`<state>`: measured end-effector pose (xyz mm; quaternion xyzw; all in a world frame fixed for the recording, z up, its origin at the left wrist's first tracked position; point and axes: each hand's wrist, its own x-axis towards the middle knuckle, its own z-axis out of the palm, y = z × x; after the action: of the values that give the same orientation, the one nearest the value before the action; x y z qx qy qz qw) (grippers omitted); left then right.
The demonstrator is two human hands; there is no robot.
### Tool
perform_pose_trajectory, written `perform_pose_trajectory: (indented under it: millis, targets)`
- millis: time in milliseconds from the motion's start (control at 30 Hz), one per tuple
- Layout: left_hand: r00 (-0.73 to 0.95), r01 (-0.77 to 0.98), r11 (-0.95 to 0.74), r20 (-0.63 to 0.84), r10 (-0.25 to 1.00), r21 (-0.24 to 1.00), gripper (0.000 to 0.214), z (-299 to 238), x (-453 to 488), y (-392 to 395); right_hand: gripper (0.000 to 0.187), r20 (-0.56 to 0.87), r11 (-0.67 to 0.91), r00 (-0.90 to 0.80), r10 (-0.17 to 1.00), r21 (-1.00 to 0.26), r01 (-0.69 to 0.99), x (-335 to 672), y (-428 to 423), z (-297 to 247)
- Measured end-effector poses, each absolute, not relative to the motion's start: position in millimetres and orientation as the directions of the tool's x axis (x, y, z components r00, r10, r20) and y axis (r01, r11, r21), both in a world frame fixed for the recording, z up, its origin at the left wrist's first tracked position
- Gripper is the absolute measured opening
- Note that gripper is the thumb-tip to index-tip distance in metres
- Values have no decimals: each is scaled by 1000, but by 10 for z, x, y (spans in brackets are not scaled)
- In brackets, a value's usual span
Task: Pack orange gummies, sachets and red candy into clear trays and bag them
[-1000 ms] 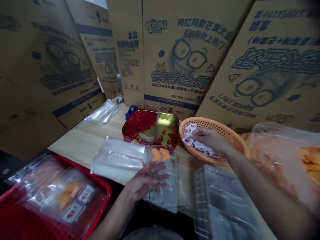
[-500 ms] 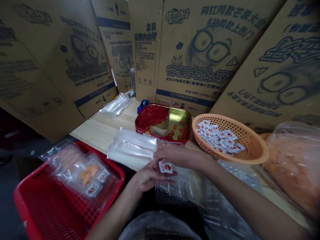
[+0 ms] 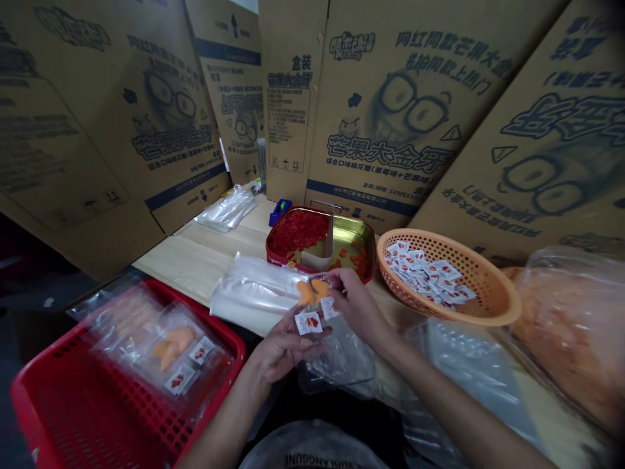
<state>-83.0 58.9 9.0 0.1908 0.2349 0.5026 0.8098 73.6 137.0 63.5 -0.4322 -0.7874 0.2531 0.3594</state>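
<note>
And here we are at the packing bench: the left hand (image 3: 278, 352) is out palm up, its fingers (image 3: 312, 348) loosely spread, not clamped, cradling a clear plastic pack (image 3: 336, 365) with two orange fortune-shaped biscuits (image 3: 307, 293) showing at its top end. A small white-and-red sachet (image 3: 308, 322) sits right there over those fingers, while the right hand (image 3: 359, 306) comes in tight, thumb and fingers pinched on a second sachet (image 3: 329, 307) just beside the biscuits. This looks like the sachet step, with biscuits already in the pack. The next move appears to call for seating that sachet neatly inside, clear of the biscuits. Off to the right, an orange plastic basket (image 3: 488, 280) holds a loose pile of sachets (image 3: 424, 277). On the left, a red plastic crate (image 3: 215, 352) carries finished-looking packs (image 3: 166, 352). Beyond the hands, a roll of clear bags (image 3: 254, 293) lies on the wooden table (image 3: 195, 267), in front of a gold-lined tin (image 3: 364, 244), with cardboard cartons (image 3: 390, 117) walling it all in.
</note>
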Motion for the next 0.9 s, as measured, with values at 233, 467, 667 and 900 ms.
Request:
perform_pose_trajectory:
  millis: [233, 467, 667, 900]
  targets:
    - [295, -748, 369, -221, 929, 551, 64, 67, -987, 585, 19, 266, 489, -445, 855, -698, 524, 735, 1369, 604]
    - [257, -747, 358, -254, 932, 560, 63, 46, -1180, 589, 21, 218, 800, -809, 546, -421, 427, 561, 1283, 792]
    - [288, -731, 390, -265, 920, 560, 63, 67, -1311, 583, 17, 90, 818, -880, 467, -421, 391, 541, 1272, 751]
    - [292, -737, 383, -249, 923, 557, 61, 4, -1427, 585, 24, 196, 753, -821, 537, -550, 361, 670, 1481, 637]
